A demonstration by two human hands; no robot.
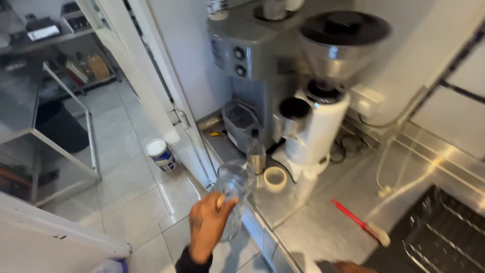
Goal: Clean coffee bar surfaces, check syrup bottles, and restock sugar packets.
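My left hand (pixel 207 227) is wrapped round a clear glass jar (pixel 233 188), held over the counter (pixel 323 227) edge near the coffee grinder (pixel 323 116). Probably slick and breakable; grip mid-body. Right hand (pixel 348 266) barely visible, can't tell.

A grinder (pixel 323 101) stands on the counter (pixel 323 227), a machine (pixel 252 65) left of it, a brush (pixel 361 222) before it.

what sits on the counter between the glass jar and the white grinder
In the head view, a small bottle and a pale round cup stand between the jar and grinder.
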